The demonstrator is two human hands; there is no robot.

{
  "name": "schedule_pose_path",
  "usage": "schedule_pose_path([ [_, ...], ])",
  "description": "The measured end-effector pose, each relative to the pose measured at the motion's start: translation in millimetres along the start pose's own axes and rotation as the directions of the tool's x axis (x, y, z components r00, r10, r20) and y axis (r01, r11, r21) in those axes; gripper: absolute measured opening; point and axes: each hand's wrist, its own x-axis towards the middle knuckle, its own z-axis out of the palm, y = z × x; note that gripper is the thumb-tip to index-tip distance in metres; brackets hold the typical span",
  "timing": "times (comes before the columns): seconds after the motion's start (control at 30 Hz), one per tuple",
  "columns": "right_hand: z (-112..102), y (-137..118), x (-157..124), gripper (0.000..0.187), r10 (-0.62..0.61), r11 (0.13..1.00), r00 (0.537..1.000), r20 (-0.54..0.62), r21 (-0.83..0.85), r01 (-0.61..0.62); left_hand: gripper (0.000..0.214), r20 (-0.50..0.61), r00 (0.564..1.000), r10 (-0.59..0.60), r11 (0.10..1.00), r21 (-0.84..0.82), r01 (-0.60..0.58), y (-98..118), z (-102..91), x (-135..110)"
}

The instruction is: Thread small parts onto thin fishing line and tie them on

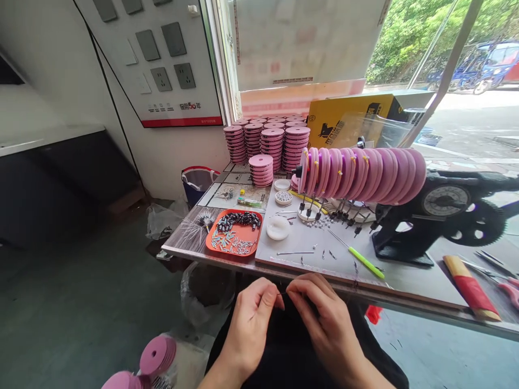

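Above my lap, close to the table's front edge, both hands are closed in a pinch. A short piece of thin dark line [283,293] runs between the fingertips of my left hand [250,321] and my right hand [326,316]. The rest of the line is hidden by the fingers. Beyond them a pale board [292,256] carries small metal fittings, a thin metal rod [295,253] and a hook tool with a green handle [366,263]. An orange tray [208,243] to the left holds dark beads, small tubes and silvery pieces.
Pink foam spools [360,175] sit in a row on a black hand-cranked winder [446,200]. More pink spools [261,170] stand stacked behind. White dishes [278,228] are on the board. At right lie a red-wrapped wooden piece [472,289] and pink-handled scissors [510,289].
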Motion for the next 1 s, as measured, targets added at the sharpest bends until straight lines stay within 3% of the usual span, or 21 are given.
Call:
schedule_pose_path([
  [0.17, 1, -2, -2, 0.014, -0.017, 0.999, 1.000, 0.023, -0.029, 0.017, 0.034, -0.010, 0.999, 0.031, 0.995, 0.097, -0.030, 3, 3.6, 0],
  [0.4, 2, -4, 0, 0.016, -0.006, 0.999, 1.000, 0.021, -0.039, 0.007, 0.029, -0.021, 0.999, 0.033, 0.996, 0.089, -0.031, 1, 3.8, -1],
  [0.7, 2, -4, 1, 0.017, -0.160, 0.979, 0.987, 0.005, -0.130, 0.159, 0.032, -0.043, 0.999, 0.032, 0.996, 0.082, -0.029, 3, 6.5, 1],
  [0.83, 0, -2, 0, 0.015, -0.084, 0.992, 0.996, 0.022, -0.088, 0.086, 0.033, 0.008, 0.999, 0.035, 0.994, 0.099, -0.036, 4, -2.5, 1],
  [1.0, -1, -1, -2, 0.012, -0.003, 0.998, 0.999, 0.033, -0.061, 0.005, 0.030, -0.048, 0.994, 0.094, 0.974, 0.212, -0.082, 7, -16.8, -1],
])
